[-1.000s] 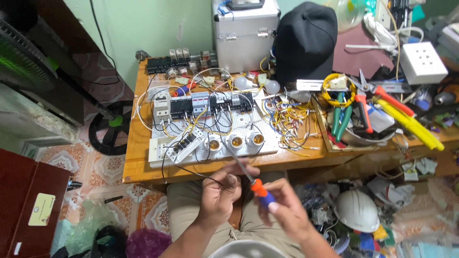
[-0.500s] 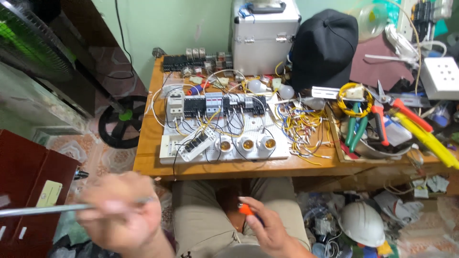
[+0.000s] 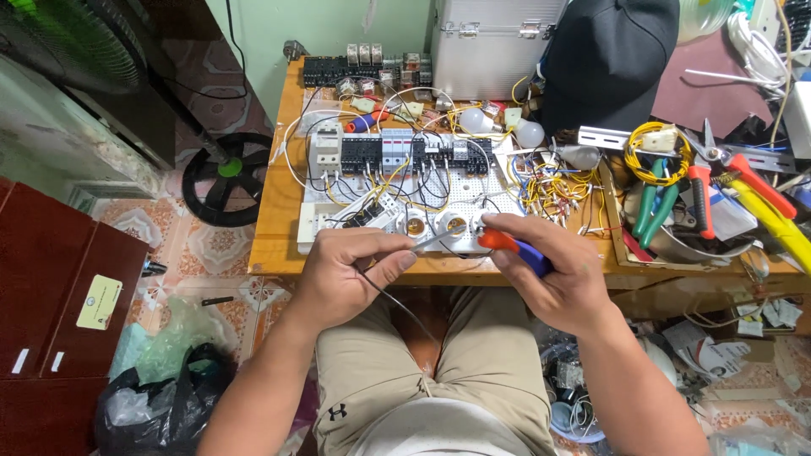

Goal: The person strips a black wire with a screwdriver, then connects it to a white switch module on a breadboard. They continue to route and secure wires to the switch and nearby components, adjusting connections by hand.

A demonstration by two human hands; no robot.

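A silver case, black cap, green pliers and floor fan surround the wooden table.

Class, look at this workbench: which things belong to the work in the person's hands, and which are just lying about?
In use: left hand, right hand, screwdriver, thin wire.

Lying about: green pliers, yellow wire coil, light bulbs, black cap, metal case.

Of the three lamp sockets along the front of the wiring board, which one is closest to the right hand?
The rightmost lamp socket: it sits directly by the right hand's fingertips, which partly cover it. The other two lie further left, in plain view.
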